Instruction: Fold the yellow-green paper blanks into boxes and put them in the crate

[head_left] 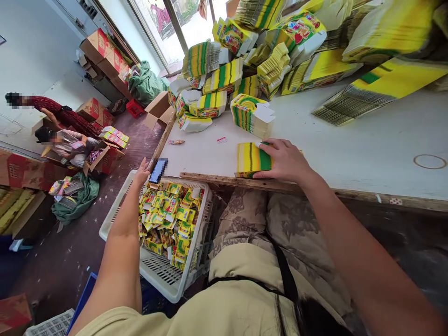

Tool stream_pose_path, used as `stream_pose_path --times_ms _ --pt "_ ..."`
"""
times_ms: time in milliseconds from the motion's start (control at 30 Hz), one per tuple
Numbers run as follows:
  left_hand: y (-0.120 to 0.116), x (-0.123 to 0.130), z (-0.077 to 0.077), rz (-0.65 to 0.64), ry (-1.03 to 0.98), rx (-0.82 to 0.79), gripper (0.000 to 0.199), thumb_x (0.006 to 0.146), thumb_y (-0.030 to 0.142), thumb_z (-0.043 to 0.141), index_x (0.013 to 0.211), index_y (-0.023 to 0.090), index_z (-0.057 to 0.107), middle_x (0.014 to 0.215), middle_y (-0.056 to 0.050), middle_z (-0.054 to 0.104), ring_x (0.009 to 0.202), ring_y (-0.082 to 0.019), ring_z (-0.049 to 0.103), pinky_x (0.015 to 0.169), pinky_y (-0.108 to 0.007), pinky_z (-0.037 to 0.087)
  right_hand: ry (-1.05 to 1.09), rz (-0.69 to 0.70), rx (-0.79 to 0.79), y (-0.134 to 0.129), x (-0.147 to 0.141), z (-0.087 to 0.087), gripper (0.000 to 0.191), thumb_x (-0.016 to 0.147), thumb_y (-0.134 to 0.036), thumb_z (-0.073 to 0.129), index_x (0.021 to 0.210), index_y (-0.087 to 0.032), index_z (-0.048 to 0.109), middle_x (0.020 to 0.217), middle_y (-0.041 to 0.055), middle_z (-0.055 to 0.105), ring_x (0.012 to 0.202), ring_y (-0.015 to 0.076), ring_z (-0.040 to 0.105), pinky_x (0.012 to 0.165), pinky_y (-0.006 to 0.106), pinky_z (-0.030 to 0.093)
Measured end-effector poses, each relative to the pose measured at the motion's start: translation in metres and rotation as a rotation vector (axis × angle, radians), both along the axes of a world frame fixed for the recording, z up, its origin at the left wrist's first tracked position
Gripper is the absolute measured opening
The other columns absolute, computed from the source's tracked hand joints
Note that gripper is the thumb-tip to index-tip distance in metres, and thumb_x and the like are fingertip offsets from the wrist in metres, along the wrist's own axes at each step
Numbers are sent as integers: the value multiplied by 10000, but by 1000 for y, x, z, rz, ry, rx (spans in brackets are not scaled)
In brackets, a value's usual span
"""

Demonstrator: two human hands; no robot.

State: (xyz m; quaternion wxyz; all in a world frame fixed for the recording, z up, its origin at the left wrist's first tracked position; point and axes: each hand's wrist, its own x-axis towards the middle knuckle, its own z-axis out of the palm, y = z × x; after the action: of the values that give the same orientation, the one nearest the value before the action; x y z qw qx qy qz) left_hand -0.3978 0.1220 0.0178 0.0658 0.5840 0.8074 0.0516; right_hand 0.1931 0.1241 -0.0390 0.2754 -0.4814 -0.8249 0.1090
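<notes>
My right hand [285, 161] is closed over a small stack of yellow-and-green flattened cartons [248, 157] at the table's front edge, thumb and fingers on its right part. Away to the left, my left hand [142, 173] is held out with its fingers stretched, beside a phone [158, 171] at the table corner. Whether it touches the phone I cannot tell. Below the phone, a white plastic crate [191, 266] holds many small yellow-and-green packets [171, 205]. Just beyond my right hand stands another bundle of cartons [250, 115].
Heaped bundles of cartons [222, 77] cover the table's far side, with a long fanned stack [364, 91] at right. A small wrapper [176, 142] and a rubber-band-like ring [430, 161] lie on the white tabletop [336, 154]. Two people [70, 144] are at left among cardboard boxes [105, 56].
</notes>
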Motion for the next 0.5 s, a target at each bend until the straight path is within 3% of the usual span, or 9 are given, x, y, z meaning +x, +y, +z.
stream_pose_path --times_ms 200,367,500 --pt "-43 3 -6 125 38 248 808 892 321 505 1573 69 150 1483 -208 459 1398 -240 455 1184 -327 342 8 -8 8 -1 -1 0 1005 626 -878 606 1428 -278 521 1397 153 551 1252 439 492 1018 602 435" --pt "-75 9 -26 187 47 322 995 864 482 623 1555 49 54 1470 -272 393 1378 -295 450 1170 -389 361 4 0 17 0 -1 -1 998 635 -876 597 1418 -262 529 1408 152 546 1256 435 493 1021 597 434" --pt "-84 12 -45 172 11 283 1159 751 508 762 1553 68 50 1452 -276 399 1384 -330 439 1153 -412 381 -2 7 20 1 0 -1 991 635 -865 609 1428 -279 517 1403 146 552 1246 437 498 1009 601 437"
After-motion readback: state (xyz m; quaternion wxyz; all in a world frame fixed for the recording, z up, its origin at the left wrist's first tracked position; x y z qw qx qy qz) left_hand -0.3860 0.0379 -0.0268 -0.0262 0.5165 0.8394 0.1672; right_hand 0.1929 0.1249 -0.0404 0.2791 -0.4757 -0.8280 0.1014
